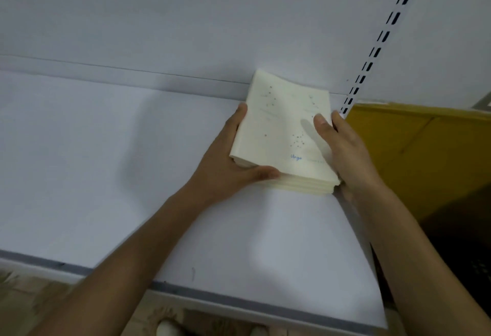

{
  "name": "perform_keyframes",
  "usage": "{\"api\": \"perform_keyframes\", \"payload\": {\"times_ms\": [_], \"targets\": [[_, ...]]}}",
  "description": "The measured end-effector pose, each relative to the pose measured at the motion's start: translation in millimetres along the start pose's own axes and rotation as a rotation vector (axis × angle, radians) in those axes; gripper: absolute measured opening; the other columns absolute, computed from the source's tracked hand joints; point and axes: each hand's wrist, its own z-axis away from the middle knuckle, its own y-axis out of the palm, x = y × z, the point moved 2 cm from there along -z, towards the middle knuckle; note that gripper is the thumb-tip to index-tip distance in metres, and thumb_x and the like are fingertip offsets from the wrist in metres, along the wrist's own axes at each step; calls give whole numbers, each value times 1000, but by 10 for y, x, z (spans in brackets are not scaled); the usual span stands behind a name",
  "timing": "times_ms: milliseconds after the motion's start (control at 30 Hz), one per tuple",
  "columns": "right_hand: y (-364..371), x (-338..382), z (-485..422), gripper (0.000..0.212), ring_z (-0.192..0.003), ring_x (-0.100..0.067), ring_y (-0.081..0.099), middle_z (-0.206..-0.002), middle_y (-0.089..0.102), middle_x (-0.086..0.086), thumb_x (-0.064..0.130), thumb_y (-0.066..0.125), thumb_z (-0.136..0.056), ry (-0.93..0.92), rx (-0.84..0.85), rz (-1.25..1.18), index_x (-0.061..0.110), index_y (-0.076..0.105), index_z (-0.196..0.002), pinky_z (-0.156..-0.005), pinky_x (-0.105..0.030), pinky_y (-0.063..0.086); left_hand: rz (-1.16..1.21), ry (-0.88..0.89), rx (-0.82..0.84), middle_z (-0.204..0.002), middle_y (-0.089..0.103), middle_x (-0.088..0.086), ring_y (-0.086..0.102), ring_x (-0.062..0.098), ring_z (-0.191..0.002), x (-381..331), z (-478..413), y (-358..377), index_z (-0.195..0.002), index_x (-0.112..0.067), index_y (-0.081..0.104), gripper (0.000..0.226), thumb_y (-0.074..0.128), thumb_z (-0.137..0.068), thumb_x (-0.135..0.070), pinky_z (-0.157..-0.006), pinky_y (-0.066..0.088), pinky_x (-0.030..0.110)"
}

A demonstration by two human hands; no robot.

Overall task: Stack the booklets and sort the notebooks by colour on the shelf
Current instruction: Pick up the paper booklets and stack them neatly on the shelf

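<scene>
Your left hand (225, 160) clasps left edge of cream booklet stack (279, 128), grip curled round it, thumb at near corner. Your right hand (342, 149) clasps right edge, thumb flat on top cover. Stack at right end of white shelf (106, 176), close to back panel, just beside yellow box (414, 149).

The white shelf (106, 176) bears one stack of cream booklets (279, 128) (lying flat, close to its back edge), between the fingers (322, 123).
</scene>
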Motion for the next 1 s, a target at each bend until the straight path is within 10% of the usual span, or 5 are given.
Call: {"api": "perform_keyframes", "payload": {"times_ms": [100, 233, 367, 833, 1000], "targets": [[-105, -53, 177, 94, -134, -16, 40, -149, 40, 1, 64, 66, -75, -27, -20, -50, 20, 29, -149, -105, -41, 43, -21, -55, -52, -138, 40, -24, 42, -3, -123, 8, 22, 37, -144, -36, 20, 116, 83, -49, -60, -100, 41, 26], [-103, -128, 557, 101, -116, 12, 48, -134, 50, 20, 51, 76, -65, -238, -28, 97, 19, 28, -148, -74, -3, 46, -22, -62, -77, -134, 41, -28, 43, -7, -119, 1, 38, 72, -143, -41, 20, 113, 80, -49, -60, -94, 40, 19], [-41, -176, 650, 58, -104, -3, 62, -115, 64, 11, 29, 78, -77, -373, 1, 329, 19, 49, -126, -76, -23, 56, 19, -9, -90, -139, 37, -31, 39, -19, -119, -16, 116, 68, -146, -33, 21, 111, 82, -56, -54, -95, 38, 8], [-51, -237, 553, 77, -112, -16, 57, -126, 57, 1, 43, 69, -80, -361, -5, 407, 16, 35, -143, -83, -41, 55, -227, 24, -45, -154, 26, -13, 35, 11, -135, 50, 140, 48, -151, -28, 6, 99, 60, -74, -61, -105, 39, 45], [-39, -208, 590, 57, -106, 12, 53, -114, 56, 28, 43, 67, -81, -391, 5, 411, 28, 41, -129, -76, -7, 47, -329, 61, -56, -155, 24, -13, 36, 11, -134, 77, 149, 24, -151, -29, 6, 99, 51, -73, -71, -99, 40, 37]]}}
